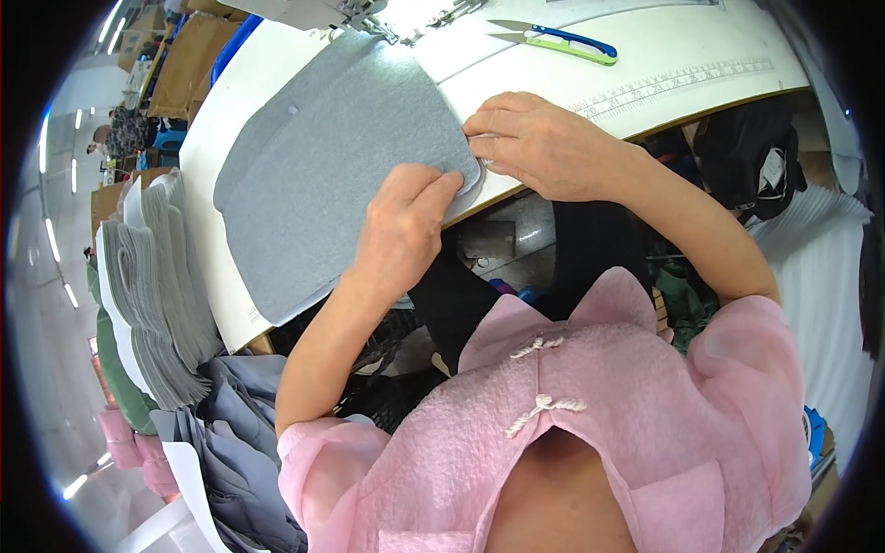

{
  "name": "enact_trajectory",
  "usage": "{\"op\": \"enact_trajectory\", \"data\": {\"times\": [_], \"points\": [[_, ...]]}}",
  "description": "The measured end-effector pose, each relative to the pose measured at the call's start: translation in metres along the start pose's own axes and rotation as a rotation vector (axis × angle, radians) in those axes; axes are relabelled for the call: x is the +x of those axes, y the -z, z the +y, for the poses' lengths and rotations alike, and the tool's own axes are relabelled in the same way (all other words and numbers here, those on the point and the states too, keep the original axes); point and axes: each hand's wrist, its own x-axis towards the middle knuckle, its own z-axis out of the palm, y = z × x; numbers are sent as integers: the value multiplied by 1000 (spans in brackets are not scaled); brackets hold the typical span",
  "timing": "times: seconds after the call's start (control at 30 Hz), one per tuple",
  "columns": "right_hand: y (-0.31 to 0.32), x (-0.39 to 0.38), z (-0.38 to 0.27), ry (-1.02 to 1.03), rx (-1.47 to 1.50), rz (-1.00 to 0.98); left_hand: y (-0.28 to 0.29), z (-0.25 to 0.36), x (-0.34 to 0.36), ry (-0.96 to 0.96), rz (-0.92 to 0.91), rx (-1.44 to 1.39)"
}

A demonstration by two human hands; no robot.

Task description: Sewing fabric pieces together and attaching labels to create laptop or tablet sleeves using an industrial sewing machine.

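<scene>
While pinching with the bare left hand [406, 221] the flat grey fabric panel [323, 175] at its three-o'clock edge, touches it with the bent right hand [544, 147]; cannot tell that grip. Has the panel on the smooth white tabletop [516, 78], blue-and-green metal snips [579, 40] beyond, toward twelve o'clock.

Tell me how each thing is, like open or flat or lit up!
Left hand: closed on the grey cloth's edge
Right hand: fingers at the same edge
Grey cloth: spread on the table
Snips: open
Ceiling lights: lit
Cloth stack: piled, drooping
Blue-grey cloth: rumpled
White cords: knotted
</scene>
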Motion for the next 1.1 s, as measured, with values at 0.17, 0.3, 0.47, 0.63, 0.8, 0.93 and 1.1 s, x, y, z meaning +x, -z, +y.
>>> {"op": "enact_trajectory", "data": {"times": [0.17, 0.3, 0.47, 0.63, 0.8, 0.93, 1.1], "points": [[1, 1, 1, -12, 34, -9, 4, 2, 4, -116, -79, 49], [3, 0, 5, -24, 102, 8, 6, 5, 2, -121, -194, 135], [3, -3, 4, 64, 99, 24, 3, 6, 0, -151, -156, 134], [11, 7, 4, 251, 13, -48, 1, 7, -7, -117, -152, 111], [18, 22, 1, 373, -117, -293, 2, 7, -13, -43, -142, 28], [15, 23, -1, 458, -218, -335, -1, 7, -14, 24, -93, -52], [4, 22, -1, 284, 29, -131, -11, 7, -13, 98, 98, -89]]}}
